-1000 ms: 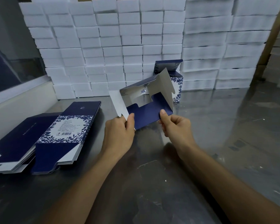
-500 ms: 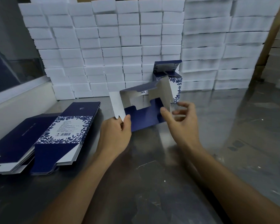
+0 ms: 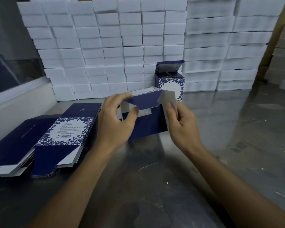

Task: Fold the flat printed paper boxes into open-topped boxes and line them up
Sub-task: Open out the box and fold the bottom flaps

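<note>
A dark blue paper box with white floral print (image 3: 146,124) is held above the metal table (image 3: 220,145), its end flaps partly folded in. My left hand (image 3: 115,122) grips its left side, thumb and fingers around the upper blue flap. My right hand (image 3: 183,124) pinches the grey-white side flap at the right, thumb on its face. One folded box (image 3: 170,81) stands upright with its lid flap raised, just behind. A stack of flat printed boxes (image 3: 64,134) lies at the left.
A wall of stacked white blocks (image 3: 122,46) fills the back of the table, with taller white stacks (image 3: 220,46) to the right. A second pile of flat blue boxes (image 3: 15,142) lies at the far left. A pale ledge (image 3: 20,99) borders the left side.
The box has turned and dropped lower. My left hand moved up from the bottom corner to the upper blue flap, folding it in. My right hand took hold of the side flap.
</note>
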A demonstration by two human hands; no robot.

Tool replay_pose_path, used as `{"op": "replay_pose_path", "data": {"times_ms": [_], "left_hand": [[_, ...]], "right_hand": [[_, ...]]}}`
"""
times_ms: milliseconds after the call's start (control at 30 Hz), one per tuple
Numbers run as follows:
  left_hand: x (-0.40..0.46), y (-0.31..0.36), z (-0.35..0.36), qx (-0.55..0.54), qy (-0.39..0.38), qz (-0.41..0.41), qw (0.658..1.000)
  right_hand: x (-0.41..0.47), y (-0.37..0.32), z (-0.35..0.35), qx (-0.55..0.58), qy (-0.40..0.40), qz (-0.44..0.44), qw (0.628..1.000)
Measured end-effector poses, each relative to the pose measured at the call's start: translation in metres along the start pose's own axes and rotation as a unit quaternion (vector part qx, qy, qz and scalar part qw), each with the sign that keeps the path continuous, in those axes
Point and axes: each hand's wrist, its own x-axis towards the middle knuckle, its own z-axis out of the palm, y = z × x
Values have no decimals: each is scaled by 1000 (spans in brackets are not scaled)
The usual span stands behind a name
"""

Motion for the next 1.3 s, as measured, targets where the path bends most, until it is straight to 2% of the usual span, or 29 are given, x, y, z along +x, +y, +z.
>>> {"op": "replay_pose_path", "data": {"times_ms": [67,133,200,367,633,967,1167,1300], "left_hand": [[2,0,0,15,20,-8,1000],[4,-1,0,-17,53,-51,997],[7,-2,-2,-46,81,-82,992],[6,-3,0,-25,85,-76,993],[0,-3,7,34,73,23,997],[-3,-3,6,60,66,91,992],[-1,-1,2,81,126,69,986],[5,-4,-6,55,165,25,984]], "right_hand": [[-1,1,2,23,-39,9,999],[-2,-3,1,59,-83,23,995],[-3,-7,1,94,-93,22,991],[1,-11,2,111,-9,33,993],[4,-2,-1,58,76,63,993],[6,2,-4,0,91,38,995],[2,2,4,-1,74,17,997],[-2,4,8,-22,45,-11,999]]}}
